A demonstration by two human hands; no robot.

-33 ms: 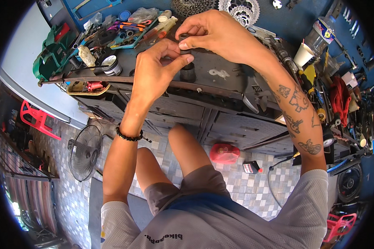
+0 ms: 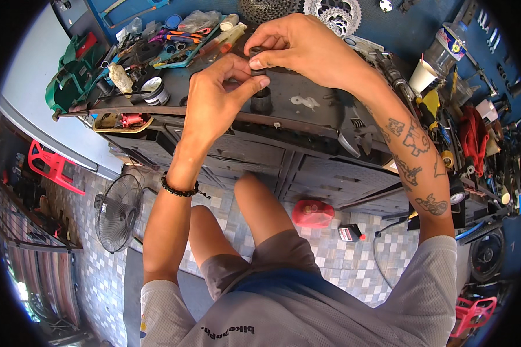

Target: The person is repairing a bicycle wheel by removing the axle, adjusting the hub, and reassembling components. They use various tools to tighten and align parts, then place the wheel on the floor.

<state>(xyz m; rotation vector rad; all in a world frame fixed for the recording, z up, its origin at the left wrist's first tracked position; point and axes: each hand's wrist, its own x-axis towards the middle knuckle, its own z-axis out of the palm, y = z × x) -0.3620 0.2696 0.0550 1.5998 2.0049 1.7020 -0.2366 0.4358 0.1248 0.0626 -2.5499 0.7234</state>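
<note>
A small dark ring-like part (image 2: 257,53) is pinched between both hands above the front of the dark workbench (image 2: 321,118). My left hand (image 2: 217,95) grips it from the near left, with thumb and index finger closing on its lower side. From the upper right, my right hand (image 2: 292,49) holds its top between thumb and curled fingers. Fingers cover much of the part, so its full shape is hidden. Directly under my left thumb, a dark ribbed cylinder (image 2: 261,103) stands upright near the bench edge. Whether it joins the held part cannot be seen.
An adjustable wrench (image 2: 355,128) lies right of the hands. An open jar (image 2: 155,91) and cluttered tools stand left. A white cup (image 2: 422,76) and plastic bottle (image 2: 449,46) are at right. Below are a floor fan (image 2: 118,211) and a red bag (image 2: 312,213).
</note>
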